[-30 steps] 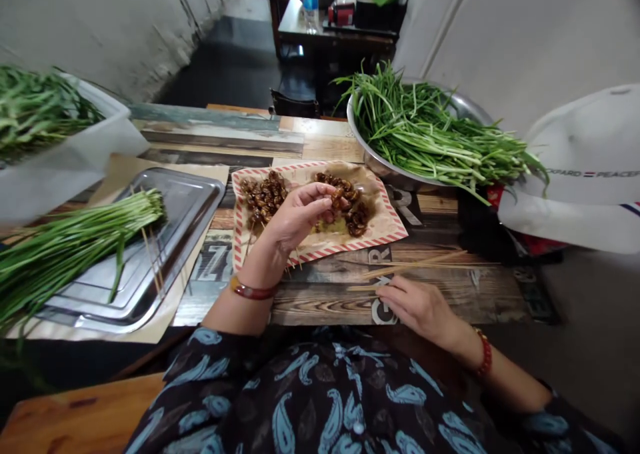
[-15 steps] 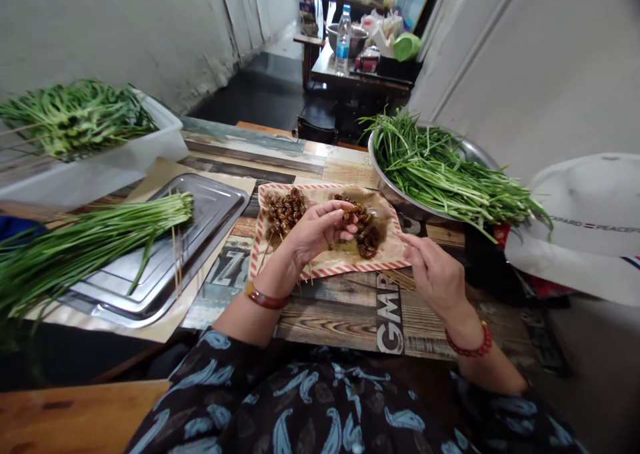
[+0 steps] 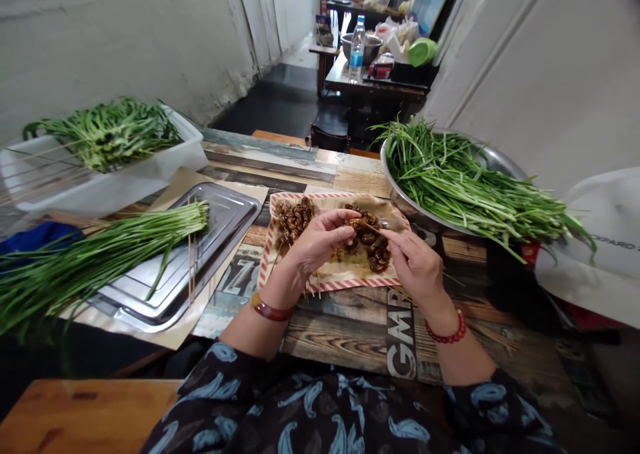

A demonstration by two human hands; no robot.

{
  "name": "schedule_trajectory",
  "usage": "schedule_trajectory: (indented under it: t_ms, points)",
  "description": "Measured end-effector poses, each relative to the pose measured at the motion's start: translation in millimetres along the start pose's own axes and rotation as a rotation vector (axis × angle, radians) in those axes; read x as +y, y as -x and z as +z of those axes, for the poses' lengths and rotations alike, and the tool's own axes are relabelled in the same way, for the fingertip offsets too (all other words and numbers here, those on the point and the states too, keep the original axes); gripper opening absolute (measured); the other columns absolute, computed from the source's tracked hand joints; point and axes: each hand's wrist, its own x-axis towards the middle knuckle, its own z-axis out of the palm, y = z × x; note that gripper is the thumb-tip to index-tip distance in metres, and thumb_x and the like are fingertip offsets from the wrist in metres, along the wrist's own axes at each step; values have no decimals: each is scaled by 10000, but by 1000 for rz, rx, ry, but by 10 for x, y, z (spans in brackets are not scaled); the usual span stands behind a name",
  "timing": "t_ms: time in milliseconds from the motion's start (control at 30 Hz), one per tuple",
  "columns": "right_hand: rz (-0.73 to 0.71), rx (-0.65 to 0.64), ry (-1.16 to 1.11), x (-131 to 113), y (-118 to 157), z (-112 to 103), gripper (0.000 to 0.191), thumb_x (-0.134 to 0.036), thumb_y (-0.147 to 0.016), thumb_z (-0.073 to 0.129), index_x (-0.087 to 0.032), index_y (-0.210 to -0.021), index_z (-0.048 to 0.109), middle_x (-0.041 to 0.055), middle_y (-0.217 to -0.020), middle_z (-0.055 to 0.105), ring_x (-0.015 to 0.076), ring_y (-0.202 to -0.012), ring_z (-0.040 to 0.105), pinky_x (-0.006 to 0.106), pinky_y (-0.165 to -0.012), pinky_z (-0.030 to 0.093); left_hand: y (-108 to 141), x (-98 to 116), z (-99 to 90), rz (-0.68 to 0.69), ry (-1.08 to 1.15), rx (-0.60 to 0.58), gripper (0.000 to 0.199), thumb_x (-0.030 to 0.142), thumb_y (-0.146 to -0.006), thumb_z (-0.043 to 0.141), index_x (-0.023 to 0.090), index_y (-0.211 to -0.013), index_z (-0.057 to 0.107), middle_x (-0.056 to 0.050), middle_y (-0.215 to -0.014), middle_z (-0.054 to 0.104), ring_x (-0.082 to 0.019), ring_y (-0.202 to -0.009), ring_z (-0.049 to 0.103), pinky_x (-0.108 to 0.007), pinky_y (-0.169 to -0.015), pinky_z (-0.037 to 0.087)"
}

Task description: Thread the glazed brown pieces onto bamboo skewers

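Observation:
My left hand (image 3: 320,242) pinches a glossy brown insect pupa (image 3: 356,224) between thumb and fingertips, above a paper-lined tray (image 3: 350,283) with a red-striped edge. Between the fingers of my right hand (image 3: 417,265) is a thin bamboo skewer (image 3: 371,229), its tip pointing left at the pupa. Whether the tip has gone in is hard to see. Loose brown pupae (image 3: 379,254) lie at the right of the tray. Threaded pupae (image 3: 295,219) lie at its left, with skewer ends sticking out toward me.
To the left, a bunch of garlic chives (image 3: 135,244) lies over a metal tray lid (image 3: 220,204). Behind it is a white plastic bin (image 3: 193,141) with skewered greens. A steel bowl (image 3: 400,197) heaped with chives stands right, beside a white cap (image 3: 595,241).
My right hand has moved left, bringing the skewer up to the pupa in my left hand. The whole view has shifted slightly.

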Motion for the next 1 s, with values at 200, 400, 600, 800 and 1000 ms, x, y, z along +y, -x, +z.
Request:
schedule_trajectory:
  t_ms: [200, 400, 600, 800, 1000]
  points:
    - [29, -25, 5, 49, 50, -9, 328, -191, -958, 457, -214, -1223, 649, 50, -888, 689, 140, -794, 654, 258, -788, 532, -6, -33, 0, 11, -127, 35, 309, 236, -674, 812, 162, -965, 740, -4, -756, 641, -55, -608, 541, -182, -595, 435]
    - [52, -60, 0, 34, 53, -26, 345, -172, -951, 456, -216, -1235, 648, 48, -870, 682, 129, -773, 648, 229, -734, 531, -16, -50, 22, -12, -119, 61, 272, 211, -635, 831, 156, -885, 739, 2, -726, 653, -60, -585, 550, -179, -562, 441]
    - [55, -12, -13, 16, 58, -61, 349, -168, -949, 465, -234, -1240, 645, 52, -953, 695, 133, -839, 661, 234, -793, 534, -35, -22, 4, -43, -9, 73, 261, 223, -668, 814, 150, -902, 724, -63, -930, 731, -129, -741, 667, -250, -709, 545]
    - [40, -15, 42, -23, 68, -94, 369, -121, -940, 466, -235, -1241, 648, 51, -968, 699, 136, -893, 662, 225, -833, 518, -41, -16, 3, -45, 28, 93, 297, 222, -665, 820, 139, -923, 699, -73, -892, 744, -145, -744, 696, -263, -733, 568]
    - [56, -39, 74, -33, 74, -98, 401, -108, -929, 476, -276, -1254, 639, 39, -942, 696, 131, -875, 654, 227, -818, 524, -40, -46, 16, -40, 5, 96, 277, 225, -676, 812, 151, -918, 699, -66, -903, 744, -165, -778, 710, -284, -747, 582]
